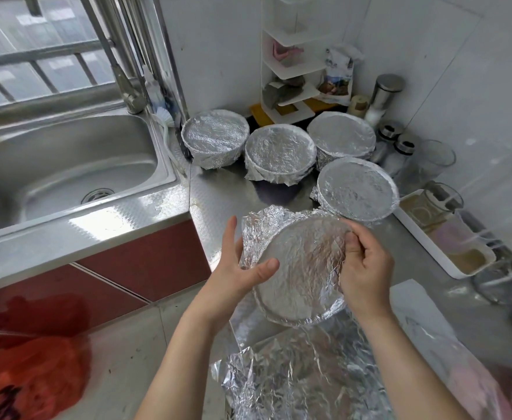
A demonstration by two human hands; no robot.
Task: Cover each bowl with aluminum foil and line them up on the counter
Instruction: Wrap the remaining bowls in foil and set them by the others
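- Nearest the camera, at the bottom of the view: a crumpled loose foil sheet (303,386) lies on the steel worktop (224,192) and hangs over its front edge.
- Just beyond it: the near bowl (300,268), mouth covered with foil and tilted toward the camera. Cannot tell whether its base rests on the worktop.
- The foil is folded down along the near and right rim. At the far-left rim a foil flap (264,221) stands up, not yet pressed down.
- Left hand (242,268): fingers straight and spread wide, laid against the bowl's left side at the flap, with the thumb resting on the foil top.
- Right hand (365,268): fingers curled at the right rim, pinching the foil against the near bowl.
- Right of the right forearm: a flat white object (415,304), too blurred to identify.
- Further back, right of centre: front covered bowl (357,189), fully wrapped and upright.
- Behind it, a rough row close together: left back bowl (215,134), middle back bowl (280,150), right back bowl (341,134), all foil-covered.
- Right edge: white tray (424,237) holding containers, with glass jars (436,156) nearby.
- Far corner: white corner rack (291,71).
- Left: steel sink (67,165). On the floor, a red bag (30,374).
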